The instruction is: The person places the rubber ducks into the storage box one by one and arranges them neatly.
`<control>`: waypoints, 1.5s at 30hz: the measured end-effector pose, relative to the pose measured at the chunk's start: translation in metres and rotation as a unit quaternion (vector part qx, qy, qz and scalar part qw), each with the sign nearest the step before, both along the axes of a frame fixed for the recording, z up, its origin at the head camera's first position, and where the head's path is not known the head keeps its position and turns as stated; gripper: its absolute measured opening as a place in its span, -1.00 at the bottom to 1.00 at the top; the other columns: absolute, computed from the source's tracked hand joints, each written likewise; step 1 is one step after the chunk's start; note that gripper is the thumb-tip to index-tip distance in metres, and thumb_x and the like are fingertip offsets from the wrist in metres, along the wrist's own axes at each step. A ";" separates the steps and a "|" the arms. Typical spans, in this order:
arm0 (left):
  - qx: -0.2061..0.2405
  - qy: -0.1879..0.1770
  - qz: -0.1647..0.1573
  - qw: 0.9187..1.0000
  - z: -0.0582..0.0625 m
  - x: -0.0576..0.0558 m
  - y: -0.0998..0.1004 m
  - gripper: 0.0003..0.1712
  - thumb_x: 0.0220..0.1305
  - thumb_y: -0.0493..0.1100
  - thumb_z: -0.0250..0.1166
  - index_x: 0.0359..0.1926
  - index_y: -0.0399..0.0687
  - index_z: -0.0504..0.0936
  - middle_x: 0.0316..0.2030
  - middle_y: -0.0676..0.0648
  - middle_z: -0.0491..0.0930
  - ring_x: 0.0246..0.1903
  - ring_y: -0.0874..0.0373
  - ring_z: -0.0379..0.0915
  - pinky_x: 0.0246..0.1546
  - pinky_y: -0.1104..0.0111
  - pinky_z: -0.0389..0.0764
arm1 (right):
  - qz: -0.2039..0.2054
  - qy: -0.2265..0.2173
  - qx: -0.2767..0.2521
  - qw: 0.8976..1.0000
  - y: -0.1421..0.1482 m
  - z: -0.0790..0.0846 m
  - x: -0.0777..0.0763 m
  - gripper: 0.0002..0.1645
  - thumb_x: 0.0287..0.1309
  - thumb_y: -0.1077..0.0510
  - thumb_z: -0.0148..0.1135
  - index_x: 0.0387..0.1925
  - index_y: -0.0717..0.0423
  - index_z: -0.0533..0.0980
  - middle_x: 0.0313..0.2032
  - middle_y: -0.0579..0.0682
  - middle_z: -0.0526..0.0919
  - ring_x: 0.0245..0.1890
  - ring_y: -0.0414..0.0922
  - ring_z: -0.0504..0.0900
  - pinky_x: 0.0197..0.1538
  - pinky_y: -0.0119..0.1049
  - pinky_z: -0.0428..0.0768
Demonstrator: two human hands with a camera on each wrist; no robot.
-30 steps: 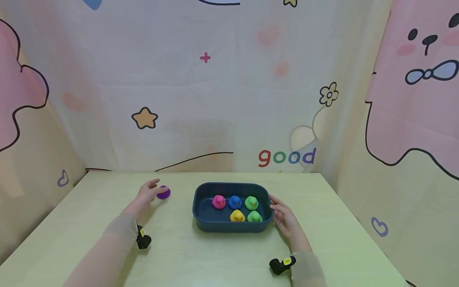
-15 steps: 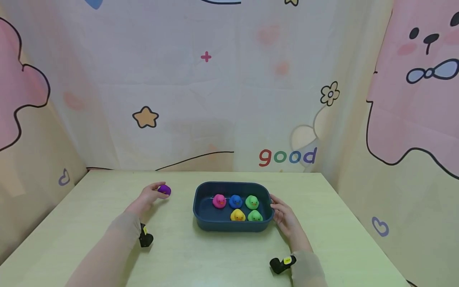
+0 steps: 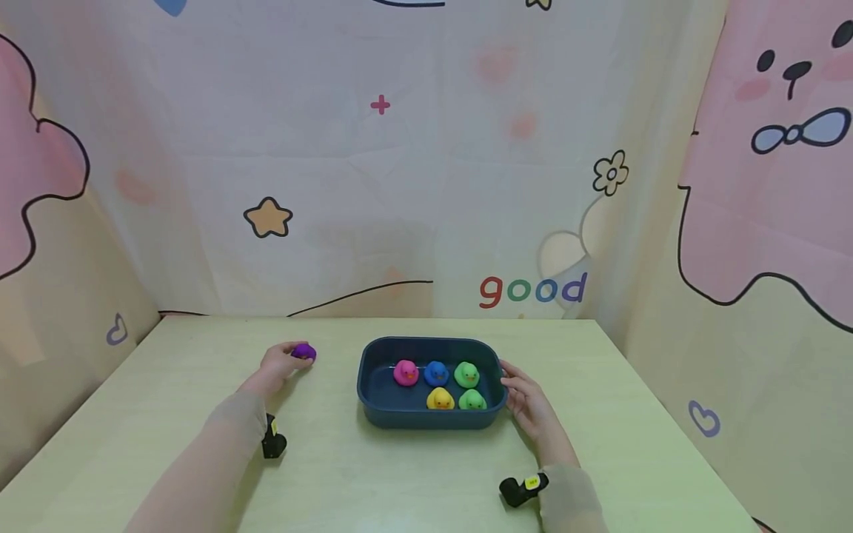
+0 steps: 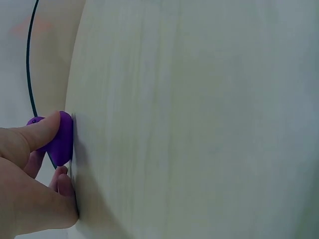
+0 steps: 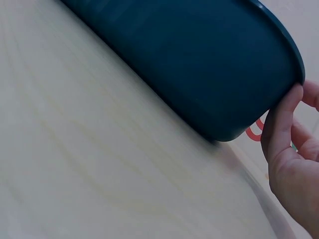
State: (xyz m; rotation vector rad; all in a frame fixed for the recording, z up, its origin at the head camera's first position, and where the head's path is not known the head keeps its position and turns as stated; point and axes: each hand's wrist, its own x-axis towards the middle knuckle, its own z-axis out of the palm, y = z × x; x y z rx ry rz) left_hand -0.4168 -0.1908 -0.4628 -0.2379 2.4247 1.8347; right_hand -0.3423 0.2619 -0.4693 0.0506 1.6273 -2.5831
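My left hand (image 3: pixel 280 363) pinches a purple toy duck (image 3: pixel 304 352) on the far left of the table. In the left wrist view the thumb lies across the duck (image 4: pixel 62 142), whose side is close to the tabletop; whether it touches the table I cannot tell. A dark blue rectangular bin (image 3: pixel 426 420) stands in the middle. At its right end my right hand (image 3: pixel 533 407) rests its fingers against the outside, just under the rim. In the right wrist view these fingertips (image 5: pixel 294 94) touch the bin's corner wall; part of the hand is cut off.
Inside the bin are a pink duck (image 3: pixel 406 373), a blue duck (image 3: pixel 436 374), a yellow duck (image 3: pixel 440 399) and two green ducks (image 3: pixel 467 374). A pale wooden table (image 3: pixel 400 481) carries everything. Printed cloth (image 3: pixel 346 185) hangs behind it and at both sides.
My left fingers have closed round the purple duck, which has turned a little and is still at about the same spot. The right hand and the bin have stayed in place.
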 end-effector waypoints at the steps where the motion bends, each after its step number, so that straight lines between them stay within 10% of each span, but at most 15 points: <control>1: 0.007 -0.004 0.002 1.000 0.001 0.001 0.001 -0.28 0.25 -0.37 0.29 0.39 -0.35 0.24 0.43 -0.41 0.08 0.45 -0.30 -0.10 0.48 -0.02 -0.04 | -0.001 0.002 0.002 1.000 0.000 0.000 0.000 -0.65 0.36 0.36 -0.05 -0.08 -0.09 0.56 -0.18 -0.11 0.53 -0.40 -0.34 0.58 -0.30 -0.58 0.58; 15: 0.089 -0.001 0.027 0.996 0.008 0.005 -0.001 -0.11 0.24 -0.16 0.37 0.45 -0.37 0.12 0.41 -0.41 0.16 0.34 -0.13 0.24 0.39 0.16 0.29 | -0.005 -0.007 -0.003 1.000 -0.001 0.002 0.001 -0.63 0.35 0.37 -0.06 -0.10 -0.09 0.56 -0.19 -0.11 0.54 -0.41 -0.33 0.58 -0.32 -0.58 0.57; 25: 0.204 -0.021 0.012 0.979 0.037 0.024 0.016 -0.17 0.36 -0.37 0.17 0.48 -0.41 -0.07 0.43 -0.45 0.07 -0.08 0.21 0.53 0.34 0.24 0.28 | -0.006 -0.020 -0.011 1.000 -0.002 0.005 0.001 -0.65 0.36 0.37 -0.06 -0.04 -0.04 0.52 -0.18 -0.09 0.54 -0.39 -0.31 0.57 -0.32 -0.57 0.57; 45: 0.166 0.054 -0.053 0.983 0.059 0.027 0.071 -0.31 0.29 -0.39 0.24 0.36 -0.56 0.18 0.24 -0.52 0.31 -0.29 0.36 0.57 0.15 0.33 0.48 | -0.004 -0.002 -0.003 1.000 -0.002 0.003 0.002 -0.64 0.34 0.37 -0.07 -0.11 -0.09 0.55 -0.18 -0.11 0.54 -0.39 -0.33 0.57 -0.32 -0.58 0.56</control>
